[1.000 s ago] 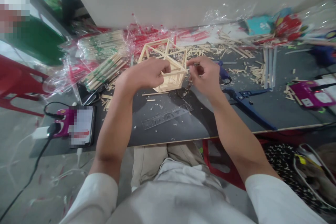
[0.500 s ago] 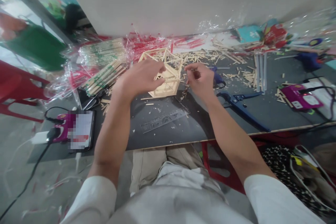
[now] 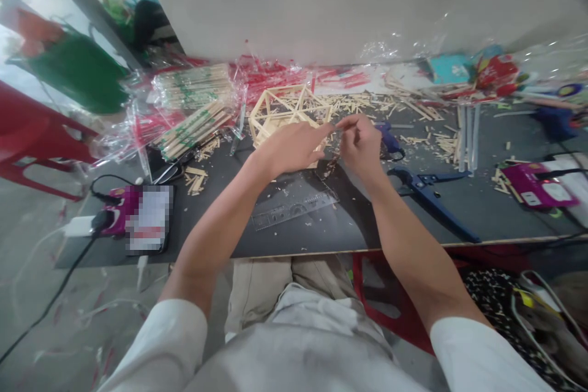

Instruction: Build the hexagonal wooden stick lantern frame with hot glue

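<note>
A small house-shaped frame of pale wooden sticks (image 3: 271, 101) stands on the dark table, partly hidden behind my left hand (image 3: 294, 148). That hand reaches across the frame's front, its forefinger stretched to the right and its thumb apart below. My right hand (image 3: 361, 144) is curled, thumb and fingers pinched together at the frame's right side. The fingertips of both hands meet there; anything between them is too small to make out. Below them lies a clear plastic ruler (image 3: 294, 209). Behind my right hand is a blue glue gun (image 3: 389, 138), partly hidden.
Blue-handled cutters (image 3: 432, 196) lie to the right, near glue sticks (image 3: 468, 135). Bundled sticks (image 3: 195, 128) and plastic wrapping are at the left back. A phone (image 3: 149, 220) and a purple power strip (image 3: 113, 211) sit at the left edge; another purple strip (image 3: 537, 184) is at the right.
My left hand has moved right, its fingertips now at my right hand's. The right hand stays pinched at the frame's right side. The whole view has shifted slightly.
</note>
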`<control>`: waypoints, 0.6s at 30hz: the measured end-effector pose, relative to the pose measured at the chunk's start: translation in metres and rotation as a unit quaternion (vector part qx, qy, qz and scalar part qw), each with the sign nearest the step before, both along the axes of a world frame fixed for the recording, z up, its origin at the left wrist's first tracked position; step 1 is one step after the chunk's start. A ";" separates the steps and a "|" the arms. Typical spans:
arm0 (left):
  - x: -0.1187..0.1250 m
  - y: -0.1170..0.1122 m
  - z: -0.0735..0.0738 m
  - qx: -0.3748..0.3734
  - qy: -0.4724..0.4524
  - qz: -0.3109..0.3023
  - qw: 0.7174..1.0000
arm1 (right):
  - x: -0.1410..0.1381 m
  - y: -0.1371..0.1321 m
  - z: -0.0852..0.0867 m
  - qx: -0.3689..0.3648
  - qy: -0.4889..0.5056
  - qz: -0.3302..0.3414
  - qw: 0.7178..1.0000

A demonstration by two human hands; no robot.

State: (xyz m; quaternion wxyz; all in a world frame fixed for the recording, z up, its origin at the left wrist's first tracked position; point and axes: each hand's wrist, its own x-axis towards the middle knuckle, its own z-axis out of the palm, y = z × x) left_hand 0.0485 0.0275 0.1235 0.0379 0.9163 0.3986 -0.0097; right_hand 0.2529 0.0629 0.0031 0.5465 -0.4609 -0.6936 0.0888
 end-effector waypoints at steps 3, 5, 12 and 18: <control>-0.002 0.002 0.000 -0.009 -0.006 -0.005 1.000 | 0.000 0.001 -0.001 -0.008 -0.015 0.033 0.999; -0.006 0.004 0.000 -0.038 -0.023 -0.018 0.999 | -0.002 0.001 -0.002 -0.020 -0.008 0.043 0.999; -0.032 0.014 0.013 -0.141 -0.097 -0.006 0.985 | 0.001 0.005 -0.005 -0.044 0.003 0.035 0.998; -0.041 0.017 0.016 -0.078 -0.130 0.075 0.986 | 0.000 0.005 -0.009 -0.050 -0.070 0.058 0.995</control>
